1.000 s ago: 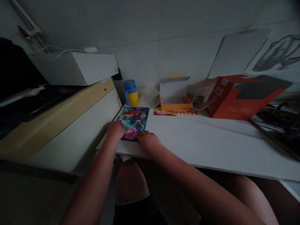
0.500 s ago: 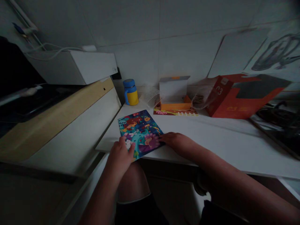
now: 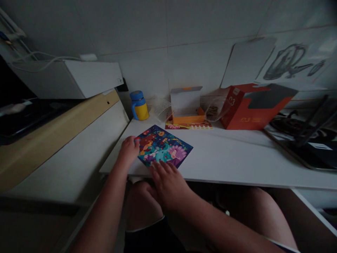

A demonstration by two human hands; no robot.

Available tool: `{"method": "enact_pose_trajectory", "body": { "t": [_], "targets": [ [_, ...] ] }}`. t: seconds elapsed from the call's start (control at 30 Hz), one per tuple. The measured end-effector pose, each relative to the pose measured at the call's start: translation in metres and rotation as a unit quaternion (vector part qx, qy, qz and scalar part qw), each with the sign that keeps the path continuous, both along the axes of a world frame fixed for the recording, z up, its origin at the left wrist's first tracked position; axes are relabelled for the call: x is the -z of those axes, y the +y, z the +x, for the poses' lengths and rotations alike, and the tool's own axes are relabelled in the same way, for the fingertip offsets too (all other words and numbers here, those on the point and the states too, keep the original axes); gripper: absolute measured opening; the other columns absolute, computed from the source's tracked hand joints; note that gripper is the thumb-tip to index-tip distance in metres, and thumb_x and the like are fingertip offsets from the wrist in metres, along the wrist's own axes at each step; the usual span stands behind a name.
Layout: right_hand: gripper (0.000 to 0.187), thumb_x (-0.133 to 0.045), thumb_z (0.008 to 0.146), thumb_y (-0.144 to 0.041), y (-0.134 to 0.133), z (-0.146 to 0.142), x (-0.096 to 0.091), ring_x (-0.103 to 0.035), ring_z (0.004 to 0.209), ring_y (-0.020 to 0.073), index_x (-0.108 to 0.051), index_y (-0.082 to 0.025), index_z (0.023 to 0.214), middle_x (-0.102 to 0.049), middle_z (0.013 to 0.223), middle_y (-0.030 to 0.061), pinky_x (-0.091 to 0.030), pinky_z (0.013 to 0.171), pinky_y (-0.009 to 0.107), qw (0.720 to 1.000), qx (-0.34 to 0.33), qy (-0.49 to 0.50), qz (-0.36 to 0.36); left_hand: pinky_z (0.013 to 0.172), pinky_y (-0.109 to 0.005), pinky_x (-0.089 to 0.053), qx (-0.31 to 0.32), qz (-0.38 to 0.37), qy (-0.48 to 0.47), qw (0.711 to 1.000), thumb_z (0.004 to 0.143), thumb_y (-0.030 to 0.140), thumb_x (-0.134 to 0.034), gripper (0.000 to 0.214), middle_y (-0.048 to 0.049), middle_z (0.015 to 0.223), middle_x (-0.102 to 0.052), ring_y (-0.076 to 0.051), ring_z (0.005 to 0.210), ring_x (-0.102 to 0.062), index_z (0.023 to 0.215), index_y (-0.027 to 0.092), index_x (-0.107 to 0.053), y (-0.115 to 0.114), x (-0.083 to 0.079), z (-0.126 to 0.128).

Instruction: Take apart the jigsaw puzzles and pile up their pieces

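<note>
A flat, square board with a colourful cartoon animal picture [image 3: 164, 144] lies turned at an angle near the front edge of the white desk. At its left corner is my left hand [image 3: 129, 150], its fingers curled and pressed together against the edge. The spread fingers of my right hand [image 3: 170, 181] rest on the near edge of the picture board, covering part of its lower corner. Whether the board is a puzzle or a book cover cannot be made out.
Along the wall stand a blue and yellow mug [image 3: 139, 107], an open orange box [image 3: 188, 119] on a patterned strip [image 3: 181, 125], clear plastic wrapping [image 3: 161, 108] and a large red box [image 3: 250, 114]. A black device with antennas [image 3: 313, 151] sits at right.
The picture board has turned clockwise on the desk. My left hand has moved up to its left corner, and my right hand has come from the right side to the near edge.
</note>
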State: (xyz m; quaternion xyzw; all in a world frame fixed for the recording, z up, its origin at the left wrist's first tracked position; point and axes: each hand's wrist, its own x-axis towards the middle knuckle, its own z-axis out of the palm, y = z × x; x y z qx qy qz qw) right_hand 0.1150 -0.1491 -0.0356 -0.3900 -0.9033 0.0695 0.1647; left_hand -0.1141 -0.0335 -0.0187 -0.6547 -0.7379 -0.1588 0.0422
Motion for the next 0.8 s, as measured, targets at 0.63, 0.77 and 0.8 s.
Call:
{"method": "enact_pose_trajectory", "body": {
  "t": [0.63, 0.77, 0.8],
  "targets": [
    [0.065, -0.055, 0.106, -0.04, 0.049, 0.117, 0.031, -0.03, 0.159, 0.0312, -0.038, -0.022, 0.166, -0.033, 0.172, 0.0094, -0.022, 0.132, 0.053, 0.995, -0.081, -0.029, 0.043, 0.103, -0.046, -0.049, 0.068, -0.023, 0.115, 0.991, 0.106, 0.03, -0.041, 0.038, -0.0203, 0.114, -0.07, -0.033, 0.114, -0.063, 0.116, 0.009, -0.071, -0.027, 0.018, 0.028],
    [0.068, -0.05, 0.108, -0.042, 0.062, 0.161, 0.022, -0.024, 0.162, 0.0266, -0.025, -0.027, 0.17, -0.025, 0.174, 0.0061, -0.014, 0.134, 0.051, 0.991, -0.128, -0.038, 0.004, 0.101, -0.047, -0.049, 0.067, -0.006, 0.114, 0.991, 0.105, 0.032, -0.046, 0.037, -0.0204, 0.11, -0.068, -0.035, 0.108, -0.063, 0.116, 0.008, -0.071, -0.05, 0.021, 0.06],
    [0.07, -0.05, 0.108, -0.043, 0.065, 0.171, 0.019, -0.021, 0.162, 0.0266, -0.022, -0.029, 0.17, -0.023, 0.175, 0.0046, -0.012, 0.134, 0.051, 0.99, -0.137, -0.04, -0.008, 0.1, -0.047, -0.05, 0.067, -0.003, 0.114, 0.991, 0.105, 0.033, -0.046, 0.037, -0.0204, 0.11, -0.068, -0.035, 0.108, -0.063, 0.117, 0.007, -0.071, -0.056, 0.021, 0.068]
  ]
}}
